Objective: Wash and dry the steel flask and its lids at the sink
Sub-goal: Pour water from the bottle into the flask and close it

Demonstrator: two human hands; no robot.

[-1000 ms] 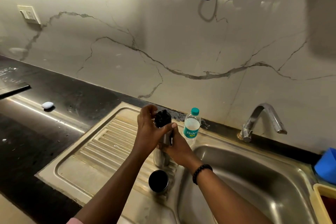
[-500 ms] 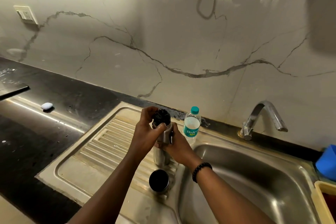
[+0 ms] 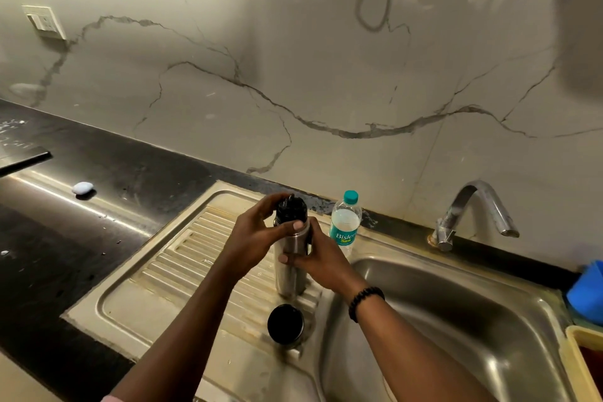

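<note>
The steel flask (image 3: 288,274) stands upright on the ribbed drainboard (image 3: 182,271) beside the sink basin. A black inner lid (image 3: 290,209) sits on its mouth. My left hand (image 3: 254,238) wraps that black lid from the left, thumb across the flask's neck. My right hand (image 3: 321,259) grips the flask's body from the right. The outer cup lid (image 3: 285,324), steel with a dark inside, rests mouth-up on the drainboard just in front of the flask.
A small plastic water bottle (image 3: 346,222) stands behind the flask by the wall. The tap (image 3: 473,206) arches over the steel basin (image 3: 456,320). A blue container (image 3: 587,290) and a yellow tub (image 3: 580,362) sit at far right. A pale pebble-like object (image 3: 82,188) lies on the black counter.
My left hand has shifted its grip around the black lid, with the thumb sliding lower across the neck. The flask stays in place in my right hand.
</note>
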